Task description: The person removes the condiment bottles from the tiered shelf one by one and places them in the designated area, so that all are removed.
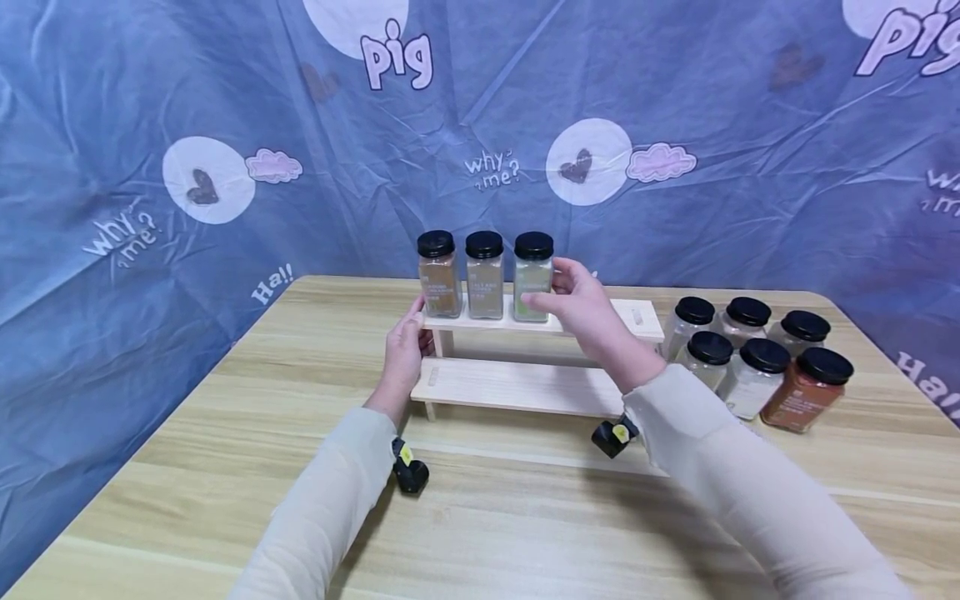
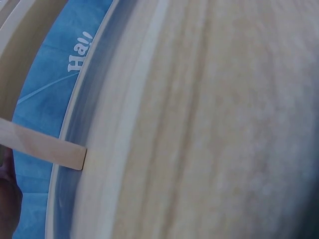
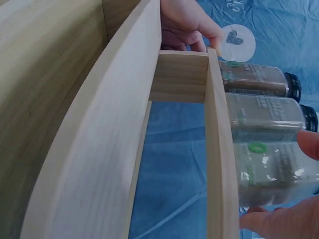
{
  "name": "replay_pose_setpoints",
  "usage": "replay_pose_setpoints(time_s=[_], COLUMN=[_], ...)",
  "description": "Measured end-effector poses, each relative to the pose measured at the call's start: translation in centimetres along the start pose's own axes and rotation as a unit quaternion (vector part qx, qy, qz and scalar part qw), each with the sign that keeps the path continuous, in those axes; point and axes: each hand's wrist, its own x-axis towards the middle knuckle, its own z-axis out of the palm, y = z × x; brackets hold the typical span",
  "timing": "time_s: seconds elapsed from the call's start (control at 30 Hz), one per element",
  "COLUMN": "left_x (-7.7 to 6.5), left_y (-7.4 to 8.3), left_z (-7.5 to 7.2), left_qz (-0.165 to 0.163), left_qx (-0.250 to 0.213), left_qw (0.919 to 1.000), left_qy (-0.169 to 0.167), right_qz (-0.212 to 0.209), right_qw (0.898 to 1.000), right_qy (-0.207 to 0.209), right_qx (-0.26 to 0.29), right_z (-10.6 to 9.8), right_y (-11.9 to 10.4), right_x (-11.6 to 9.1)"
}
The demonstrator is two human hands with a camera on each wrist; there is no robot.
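Note:
A two-tier wooden rack (image 1: 517,385) stands on the table, three black-lidded spice jars side by side on its upper shelf. The left jar (image 1: 440,279) holds brown powder, the middle jar (image 1: 485,279) greyish-brown contents, and the right jar (image 1: 533,271) something pale green. My right hand (image 1: 592,317) holds the right jar between thumb and fingers, its base at the shelf. At the rack's left end, my left hand (image 1: 405,354) grips the upper shelf; its curled fingers (image 3: 182,40) also show in the right wrist view. The left wrist view catches only a sliver of that hand.
Several more black-lidded jars, among them a red-brown jar (image 1: 806,392), stand grouped on the table right of the rack. A blue printed cloth (image 1: 345,192) hangs behind the wooden table (image 1: 510,517). Small black devices (image 1: 411,477) sit at both wrists.

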Motion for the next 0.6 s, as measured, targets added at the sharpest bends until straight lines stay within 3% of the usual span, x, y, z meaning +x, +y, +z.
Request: replay_pose_setpoints(time_s=[0.27, 0.43, 0.6], left_x=[0.0, 0.0, 0.1], left_y=[-0.1, 0.1, 0.0], left_z=[0.0, 0.1, -0.1], left_qz=[-0.002, 0.000, 0.000], left_qx=[0.004, 0.004, -0.003], left_qw=[1.0000, 1.0000, 1.0000], left_qy=[-0.001, 0.004, 0.001], right_qz=[-0.036, -0.051, -0.073], right_qw=[0.998, 0.992, 0.981], right_qy=[0.057, 0.093, 0.130], right_qx=[-0.010, -0.064, -0.127], right_z=[1.4, 1.9, 2.3], right_y=[0.8, 1.1, 1.4], right_x=[0.9, 1.1, 1.1])
